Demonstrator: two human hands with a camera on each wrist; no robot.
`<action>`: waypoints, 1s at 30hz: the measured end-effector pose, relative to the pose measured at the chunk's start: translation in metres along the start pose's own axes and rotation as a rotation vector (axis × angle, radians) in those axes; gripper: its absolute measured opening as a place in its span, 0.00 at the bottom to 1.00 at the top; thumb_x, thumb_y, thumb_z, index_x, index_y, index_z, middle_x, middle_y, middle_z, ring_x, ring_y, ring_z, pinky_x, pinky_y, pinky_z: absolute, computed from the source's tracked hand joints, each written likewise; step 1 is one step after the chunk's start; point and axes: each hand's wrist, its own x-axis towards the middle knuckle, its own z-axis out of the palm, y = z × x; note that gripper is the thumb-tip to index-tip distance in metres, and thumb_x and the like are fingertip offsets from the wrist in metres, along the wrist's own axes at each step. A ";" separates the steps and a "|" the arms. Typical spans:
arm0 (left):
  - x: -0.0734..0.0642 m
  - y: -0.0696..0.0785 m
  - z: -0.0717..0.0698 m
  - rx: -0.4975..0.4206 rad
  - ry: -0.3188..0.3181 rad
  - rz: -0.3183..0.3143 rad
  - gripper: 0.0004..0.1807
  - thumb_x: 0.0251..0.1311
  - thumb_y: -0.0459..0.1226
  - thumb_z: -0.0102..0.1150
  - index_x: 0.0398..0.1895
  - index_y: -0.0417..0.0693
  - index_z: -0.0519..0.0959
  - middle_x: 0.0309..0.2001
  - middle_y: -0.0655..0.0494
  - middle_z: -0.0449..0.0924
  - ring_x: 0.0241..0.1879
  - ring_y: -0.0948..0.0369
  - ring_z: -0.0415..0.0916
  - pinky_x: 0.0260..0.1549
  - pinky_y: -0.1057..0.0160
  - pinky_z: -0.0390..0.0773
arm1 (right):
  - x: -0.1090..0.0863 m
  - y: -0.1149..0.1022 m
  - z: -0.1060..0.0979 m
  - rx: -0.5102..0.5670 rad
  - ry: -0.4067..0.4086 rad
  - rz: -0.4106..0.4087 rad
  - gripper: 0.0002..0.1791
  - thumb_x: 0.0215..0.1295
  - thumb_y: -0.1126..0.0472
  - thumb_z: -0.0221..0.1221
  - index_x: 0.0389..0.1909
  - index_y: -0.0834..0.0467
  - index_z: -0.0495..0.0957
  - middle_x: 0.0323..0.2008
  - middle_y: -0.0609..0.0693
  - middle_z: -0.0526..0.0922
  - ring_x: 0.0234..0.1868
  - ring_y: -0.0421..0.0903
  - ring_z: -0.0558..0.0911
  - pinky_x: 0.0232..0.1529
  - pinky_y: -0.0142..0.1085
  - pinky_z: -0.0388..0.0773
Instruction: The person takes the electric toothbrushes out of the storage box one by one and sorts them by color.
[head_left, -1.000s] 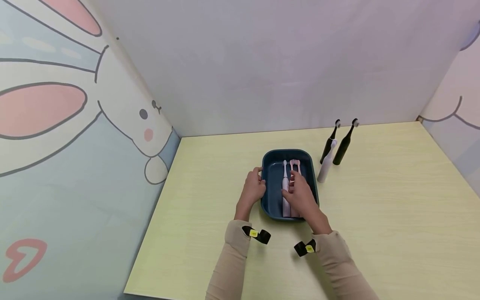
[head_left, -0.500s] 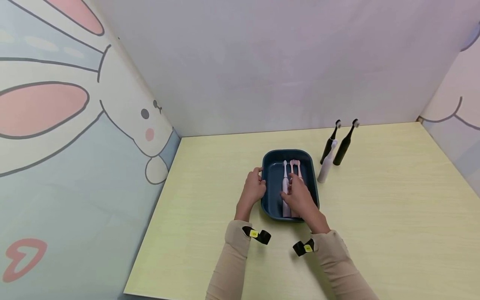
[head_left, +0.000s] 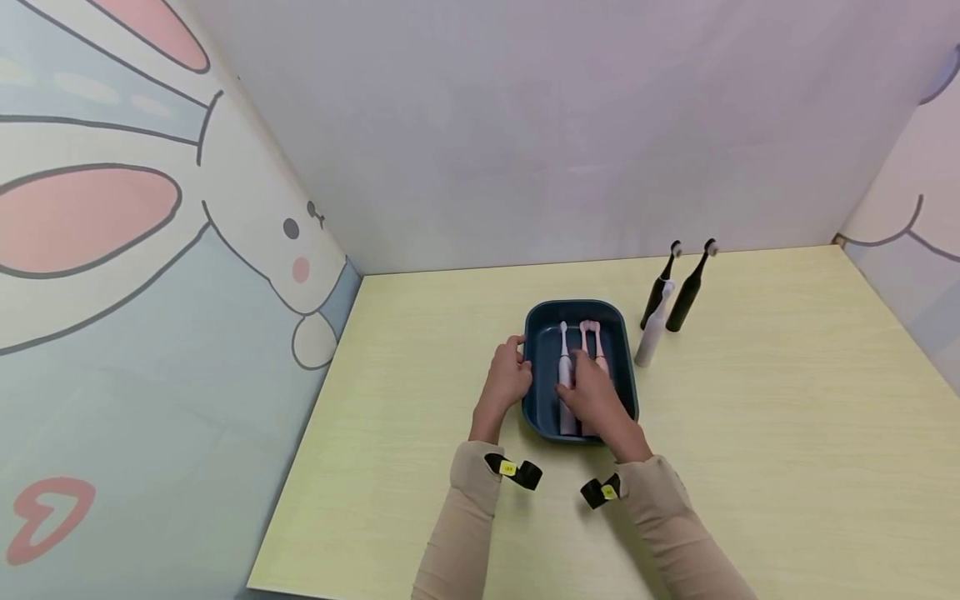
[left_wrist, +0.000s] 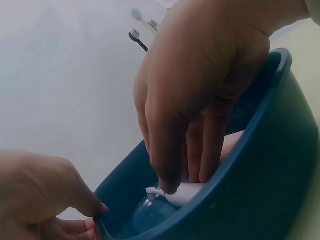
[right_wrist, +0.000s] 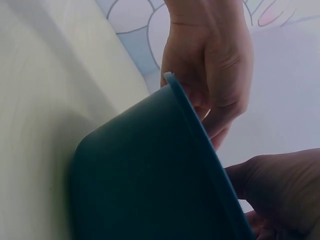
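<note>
A dark blue plastic basin point(head_left: 545, 392) stands on the table. My left hand point(head_left: 506, 379) grips its left rim, the thumb over the edge in the left wrist view. Reaching down inside the basin, my right hand point(head_left: 597, 400) pinches a white electric toothbrush point(head_left: 565, 371) by its handle, thumb on the left side. The brush lies lengthwise, its head toward the far wall of the basin. Beside it to the right lie two pink toothbrushes point(head_left: 601, 354), their handles partly hidden under the right hand. In the right wrist view the basin wall hides the brushes.
Right of the basin, a white electric toothbrush point(head_left: 651, 333) stands upright near two upright black ones point(head_left: 685, 300). The pale yellow table point(head_left: 420, 367) meets a plain light wall point(head_left: 562, 167) at the back. A rabbit mural point(head_left: 247, 225) covers the left wall.
The right hand has shifted slightly left, and the white toothbrush in the basin has moved left with it, away from the pink ones. The left hand stays on the rim.
</note>
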 end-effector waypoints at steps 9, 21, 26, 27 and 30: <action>-0.001 0.001 -0.001 -0.008 -0.009 -0.013 0.24 0.66 0.32 0.49 0.66 0.45 0.66 0.41 0.49 0.69 0.36 0.56 0.68 0.35 0.61 0.71 | 0.007 -0.014 0.011 -0.094 -0.083 0.098 0.37 0.63 0.59 0.61 0.67 0.67 0.56 0.57 0.65 0.72 0.48 0.56 0.76 0.50 0.49 0.76; -0.002 0.001 -0.003 -0.025 -0.001 0.010 0.24 0.66 0.31 0.49 0.66 0.43 0.66 0.39 0.48 0.70 0.35 0.56 0.68 0.34 0.62 0.70 | 0.009 -0.018 0.023 -0.221 -0.004 0.031 0.30 0.63 0.62 0.60 0.59 0.74 0.62 0.49 0.68 0.74 0.42 0.56 0.76 0.47 0.48 0.76; -0.002 0.000 -0.002 -0.016 0.001 0.012 0.24 0.66 0.31 0.49 0.66 0.44 0.66 0.40 0.49 0.70 0.36 0.57 0.68 0.35 0.62 0.70 | 0.008 -0.020 0.027 -0.242 0.019 0.011 0.28 0.63 0.61 0.60 0.57 0.73 0.63 0.48 0.68 0.74 0.44 0.57 0.77 0.48 0.49 0.76; -0.001 0.000 -0.002 -0.015 0.001 0.012 0.24 0.66 0.31 0.49 0.66 0.44 0.66 0.40 0.49 0.70 0.36 0.57 0.68 0.35 0.62 0.70 | 0.008 -0.020 0.027 -0.248 0.025 0.008 0.27 0.63 0.61 0.60 0.57 0.73 0.64 0.47 0.68 0.75 0.43 0.57 0.77 0.48 0.49 0.76; -0.001 -0.001 -0.001 -0.013 0.002 0.011 0.24 0.66 0.31 0.49 0.66 0.44 0.66 0.40 0.48 0.70 0.36 0.57 0.68 0.35 0.62 0.71 | 0.009 -0.021 0.028 -0.268 0.038 0.000 0.26 0.63 0.61 0.60 0.54 0.73 0.65 0.44 0.67 0.75 0.41 0.57 0.77 0.45 0.48 0.76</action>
